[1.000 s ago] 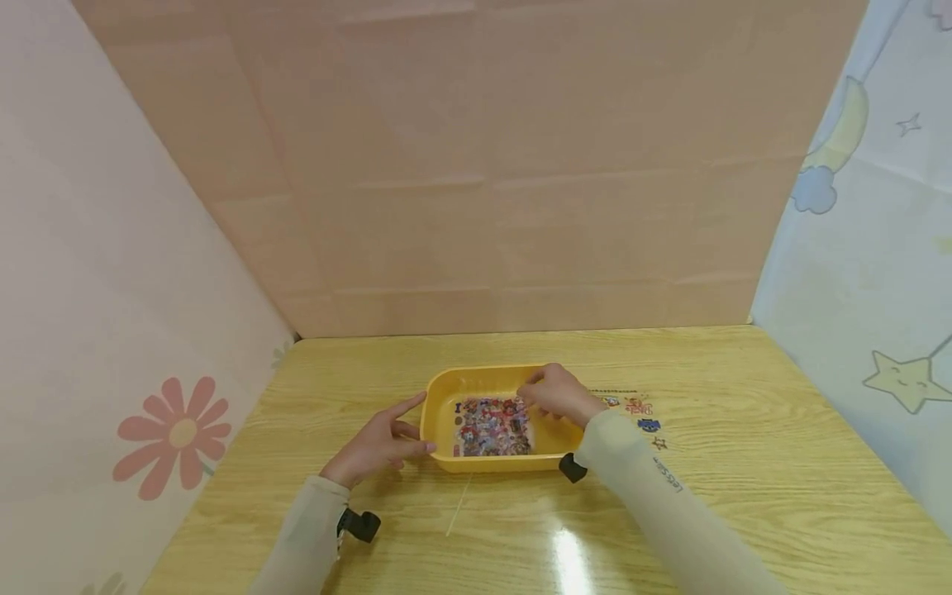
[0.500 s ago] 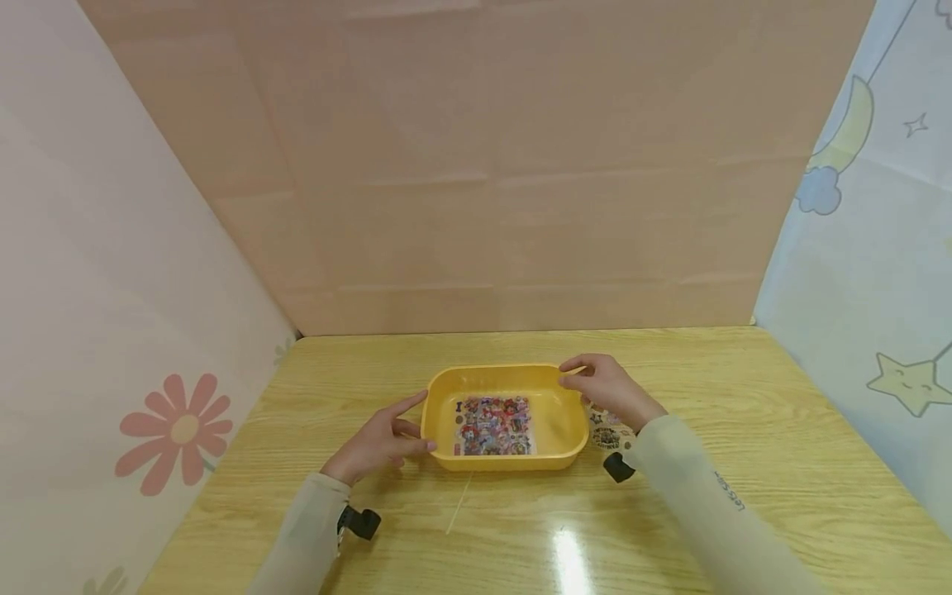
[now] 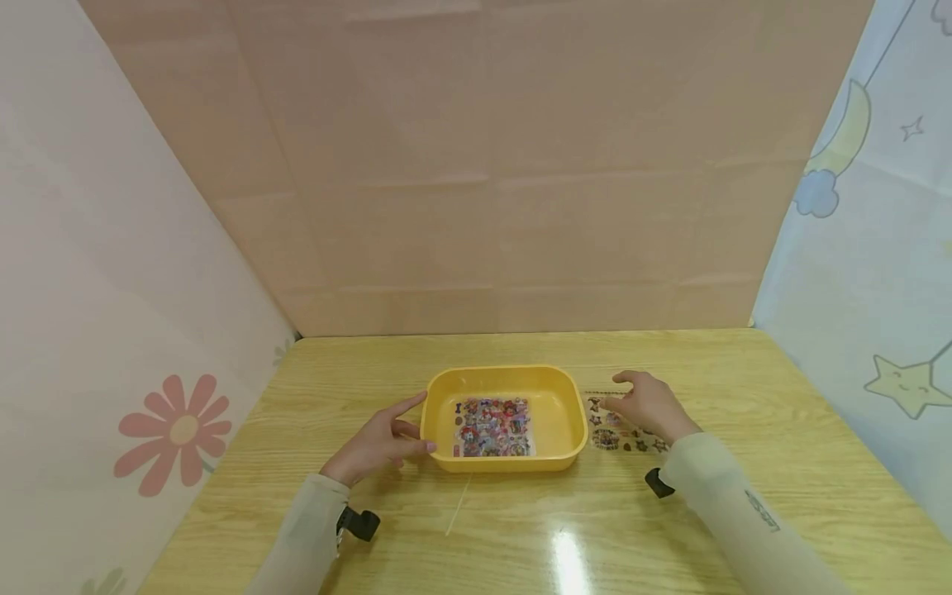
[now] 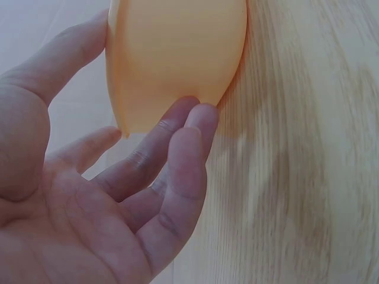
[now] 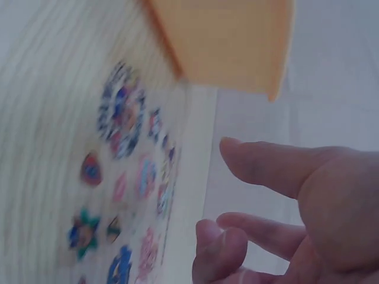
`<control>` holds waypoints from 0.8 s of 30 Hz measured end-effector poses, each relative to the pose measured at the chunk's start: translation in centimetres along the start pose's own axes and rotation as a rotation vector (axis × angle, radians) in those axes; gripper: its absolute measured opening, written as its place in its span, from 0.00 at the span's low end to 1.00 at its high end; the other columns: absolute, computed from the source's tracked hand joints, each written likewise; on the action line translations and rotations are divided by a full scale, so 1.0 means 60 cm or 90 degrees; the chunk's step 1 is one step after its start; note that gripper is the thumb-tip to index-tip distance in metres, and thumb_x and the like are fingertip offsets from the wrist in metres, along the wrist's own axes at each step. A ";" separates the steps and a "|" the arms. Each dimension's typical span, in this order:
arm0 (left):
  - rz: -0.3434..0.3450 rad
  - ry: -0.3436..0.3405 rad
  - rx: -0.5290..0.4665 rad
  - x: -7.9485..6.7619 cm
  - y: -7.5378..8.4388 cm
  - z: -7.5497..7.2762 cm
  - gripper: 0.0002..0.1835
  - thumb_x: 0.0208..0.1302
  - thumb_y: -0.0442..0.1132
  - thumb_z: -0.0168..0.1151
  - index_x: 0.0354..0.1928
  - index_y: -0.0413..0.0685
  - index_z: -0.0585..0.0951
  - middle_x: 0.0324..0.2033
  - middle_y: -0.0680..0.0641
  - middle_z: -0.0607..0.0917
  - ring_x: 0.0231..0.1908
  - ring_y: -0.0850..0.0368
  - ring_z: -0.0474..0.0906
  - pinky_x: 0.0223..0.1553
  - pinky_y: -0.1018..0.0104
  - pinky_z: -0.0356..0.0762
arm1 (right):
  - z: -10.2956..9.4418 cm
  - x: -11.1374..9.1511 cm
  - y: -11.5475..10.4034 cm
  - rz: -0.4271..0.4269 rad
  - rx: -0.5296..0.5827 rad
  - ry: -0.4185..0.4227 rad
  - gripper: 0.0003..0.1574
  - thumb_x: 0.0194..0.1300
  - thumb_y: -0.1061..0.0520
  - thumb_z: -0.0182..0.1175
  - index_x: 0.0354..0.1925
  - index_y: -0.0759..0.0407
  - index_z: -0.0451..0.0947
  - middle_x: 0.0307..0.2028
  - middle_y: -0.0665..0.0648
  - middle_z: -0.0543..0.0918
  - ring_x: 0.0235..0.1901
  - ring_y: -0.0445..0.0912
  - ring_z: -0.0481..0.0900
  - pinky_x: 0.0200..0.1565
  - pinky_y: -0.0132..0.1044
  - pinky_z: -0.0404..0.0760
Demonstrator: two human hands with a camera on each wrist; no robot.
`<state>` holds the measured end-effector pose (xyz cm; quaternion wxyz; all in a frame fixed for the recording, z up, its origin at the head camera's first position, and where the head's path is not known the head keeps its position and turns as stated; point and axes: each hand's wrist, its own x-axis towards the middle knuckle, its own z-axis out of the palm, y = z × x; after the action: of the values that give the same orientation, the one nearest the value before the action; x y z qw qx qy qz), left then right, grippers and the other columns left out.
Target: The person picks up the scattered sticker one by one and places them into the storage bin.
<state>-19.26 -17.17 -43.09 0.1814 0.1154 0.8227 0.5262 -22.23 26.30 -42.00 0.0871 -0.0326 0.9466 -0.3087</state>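
A yellow plastic tray (image 3: 554, 464) stands on the table. Inside its left half lies a clear sheet crowded with colourful cartoon stickers (image 3: 494, 426). At the tray's left end is my left hand (image 3: 375, 446), thumb and fingers spread; in the left wrist view its fingertips (image 4: 204, 118) touch the outer wall. Right of the tray, a transparent sticker sheet (image 3: 606, 440) lies flat on the wood. Over it hovers my right hand (image 3: 650, 405), partly covering it. In the right wrist view the thumb (image 5: 260, 165) and fingers stand apart with nothing between them.
The wooden table (image 3: 335, 364) meets a pink-brown backdrop (image 3: 483, 207) behind. Patterned panels stand left (image 3: 74, 289) and right (image 3: 878, 273). A thin pale strip (image 3: 458, 506) lies in front of the tray.
My right hand has moved right, from inside the tray, past its right rim, to over the sticker sheet on the table. The left hand and tray look unmoved.
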 end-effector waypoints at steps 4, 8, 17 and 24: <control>-0.004 -0.001 0.004 -0.001 0.001 0.000 0.50 0.61 0.45 0.74 0.79 0.53 0.55 0.45 0.41 0.86 0.36 0.48 0.82 0.28 0.54 0.80 | 0.001 -0.007 0.020 0.031 -0.051 0.004 0.47 0.68 0.42 0.62 0.69 0.74 0.62 0.58 0.76 0.76 0.54 0.70 0.76 0.51 0.64 0.76; -0.005 0.000 0.002 -0.001 0.002 0.000 0.50 0.60 0.45 0.74 0.79 0.53 0.56 0.45 0.41 0.86 0.35 0.48 0.82 0.28 0.54 0.80 | 0.001 -0.014 0.034 0.055 -0.058 -0.001 0.52 0.67 0.39 0.62 0.71 0.74 0.60 0.63 0.78 0.71 0.59 0.74 0.70 0.54 0.67 0.72; -0.007 0.003 0.001 0.000 0.000 0.002 0.50 0.61 0.45 0.74 0.79 0.54 0.55 0.45 0.41 0.86 0.35 0.48 0.82 0.27 0.57 0.79 | -0.003 -0.019 0.048 0.076 -0.112 0.006 0.56 0.63 0.35 0.64 0.71 0.73 0.59 0.63 0.78 0.70 0.59 0.76 0.69 0.52 0.69 0.72; -0.002 0.003 0.007 0.001 -0.003 0.000 0.49 0.61 0.46 0.74 0.79 0.54 0.56 0.45 0.41 0.86 0.35 0.47 0.82 0.27 0.57 0.79 | -0.003 -0.017 0.056 0.093 -0.140 -0.004 0.58 0.62 0.27 0.61 0.68 0.71 0.64 0.60 0.77 0.74 0.55 0.75 0.73 0.45 0.67 0.76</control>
<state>-19.30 -17.21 -43.29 0.1796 0.1141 0.8262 0.5216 -21.30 29.24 -43.72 0.1085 0.0262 0.9743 -0.1957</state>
